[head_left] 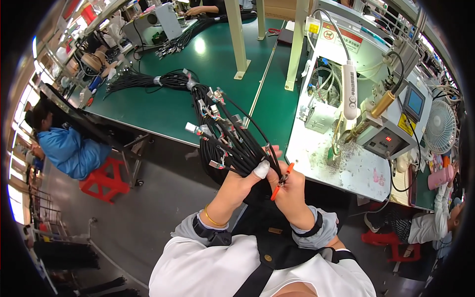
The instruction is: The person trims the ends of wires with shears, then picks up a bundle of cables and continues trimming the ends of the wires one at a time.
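Note:
My left hand is closed around a thick bundle of black cables in front of my chest. A white cover sits on its thumb. Silver connectors with short coloured wires stick out at the cable ends. My right hand is closed beside the left, its fingers close to the cables. It grips small orange-handled cutters; their jaws are largely hidden. The bundle hangs over the table's near edge.
The green table carries another tied cable bundle. To the right, a machine with a small screen stands over a white worktop strewn with scraps. Upright metal posts rise from the table. A person in blue sits at left.

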The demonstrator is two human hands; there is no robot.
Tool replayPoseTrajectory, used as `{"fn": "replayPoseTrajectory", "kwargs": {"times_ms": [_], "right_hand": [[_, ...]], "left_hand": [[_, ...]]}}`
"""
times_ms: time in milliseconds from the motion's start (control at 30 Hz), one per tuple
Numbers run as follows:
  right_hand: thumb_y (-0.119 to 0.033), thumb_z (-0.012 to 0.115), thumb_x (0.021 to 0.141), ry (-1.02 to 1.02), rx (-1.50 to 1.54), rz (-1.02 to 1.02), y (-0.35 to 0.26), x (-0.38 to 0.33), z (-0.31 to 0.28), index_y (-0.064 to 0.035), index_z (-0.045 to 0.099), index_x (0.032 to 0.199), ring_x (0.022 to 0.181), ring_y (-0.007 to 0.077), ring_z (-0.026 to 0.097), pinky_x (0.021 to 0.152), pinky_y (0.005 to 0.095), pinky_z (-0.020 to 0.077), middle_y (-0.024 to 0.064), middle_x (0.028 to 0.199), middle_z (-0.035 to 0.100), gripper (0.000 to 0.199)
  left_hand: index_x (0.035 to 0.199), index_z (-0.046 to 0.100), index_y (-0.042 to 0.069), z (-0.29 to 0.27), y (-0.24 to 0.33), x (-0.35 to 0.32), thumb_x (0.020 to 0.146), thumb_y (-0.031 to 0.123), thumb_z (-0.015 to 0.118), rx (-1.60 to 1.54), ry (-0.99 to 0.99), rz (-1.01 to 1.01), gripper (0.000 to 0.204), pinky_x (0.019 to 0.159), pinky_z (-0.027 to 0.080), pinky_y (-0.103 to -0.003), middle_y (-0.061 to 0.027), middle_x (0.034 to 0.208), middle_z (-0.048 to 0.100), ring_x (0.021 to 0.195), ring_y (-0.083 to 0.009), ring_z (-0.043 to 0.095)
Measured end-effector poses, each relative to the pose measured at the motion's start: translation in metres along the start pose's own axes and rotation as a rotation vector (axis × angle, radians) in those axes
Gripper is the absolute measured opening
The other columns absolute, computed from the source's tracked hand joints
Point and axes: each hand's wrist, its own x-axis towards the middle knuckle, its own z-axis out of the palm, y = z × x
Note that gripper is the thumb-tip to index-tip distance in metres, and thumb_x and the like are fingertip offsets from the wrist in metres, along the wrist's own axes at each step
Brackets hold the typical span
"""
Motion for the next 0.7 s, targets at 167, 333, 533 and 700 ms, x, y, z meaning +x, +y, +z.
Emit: {"fn": "replayPoseTrajectory", "kwargs": {"times_ms": [167,333,533,700], "right_hand": [[-0.005,0.058,0.080,-0.052,-0.014,0.009,0.000,-0.003,-0.004,0.0001,0.058,0.092,0.049,0.0118,0.041,0.047,0.0245,0.0346,0.0064,0.057,0.048,0.013],[-0.008,0.058,0.081,-0.102,-0.079,-0.001,-0.002,-0.006,-0.006,-0.0007,0.059,0.098,0.049,0.0112,0.041,0.046,0.0253,0.0343,0.0068,0.056,0.048,0.019],[0.001,0.060,0.072,-0.163,-0.202,0.022,-0.004,-0.009,-0.009,-0.0033,0.059,0.103,0.061,0.0289,0.060,0.052,0.0300,0.0447,0.0180,0.073,0.059,0.031],[0.001,0.058,0.075,-0.079,-0.269,-0.129,-0.003,-0.006,-0.007,-0.0012,0.059,0.100,0.058,0.0255,0.057,0.050,0.0282,0.0440,0.0158,0.071,0.060,0.025]], "left_hand": [[0.103,0.056,0.000,0.001,0.012,-0.004,0.080,0.010,0.056,0.071,0.125,-0.088,0.025,0.085,0.040,-0.030,-0.0112,0.114,0.052,0.097,-0.0167,0.053],[0.102,0.054,-0.001,-0.004,0.014,0.000,0.077,0.005,0.059,0.112,0.238,0.095,0.027,0.083,0.042,-0.029,-0.0097,0.100,0.057,0.094,-0.0153,0.054],[0.096,0.055,-0.001,-0.004,0.017,0.003,0.075,0.000,0.058,-0.027,0.228,0.086,0.021,0.082,0.044,-0.031,-0.0121,0.097,0.058,0.092,-0.0163,0.056],[0.091,0.055,-0.001,0.002,0.022,-0.001,0.076,-0.001,0.056,-0.062,0.201,0.018,0.015,0.081,0.045,-0.031,-0.0154,0.099,0.058,0.086,-0.0190,0.059]]}}
